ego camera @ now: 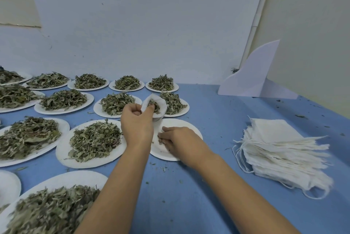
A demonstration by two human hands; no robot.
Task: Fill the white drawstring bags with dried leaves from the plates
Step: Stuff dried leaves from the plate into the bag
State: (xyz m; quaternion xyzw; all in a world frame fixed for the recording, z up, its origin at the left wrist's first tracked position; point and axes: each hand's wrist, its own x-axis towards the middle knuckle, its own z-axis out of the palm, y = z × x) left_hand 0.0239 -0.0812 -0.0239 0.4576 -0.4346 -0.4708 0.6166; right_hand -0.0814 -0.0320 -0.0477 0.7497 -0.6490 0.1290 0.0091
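Right now the person's left hand (136,122) is lifted a little above the blue table (189,196), fingers and thumb curled round the rim of a white drawstring bag (163,109) and pinching its mouth wide open. The bag hangs over the far edge of a near-empty plate (191,129), tilted toward the person, and a clump of dried leaves (155,105) sits inside it.

The right hand (174,139) is down on that same plate, palm low, fingers bent with their tips on a few leaf scraps (160,140). Whether it has actually pinched any of them I cannot tell from here.

Just left of the left wrist is a heaped plate (63,148) of the same leaves, and more heaped plates run in rows toward the wall and off to the left, with another close to the near edge. Off to the right, well apart from both hands, lies a stack of empty bags (280,150), flat and loosely squared, their strings trailing out on the left side. A white card stand (251,78) sits at the far right against the wall. Small crumbs of leaf are scattered over the table.
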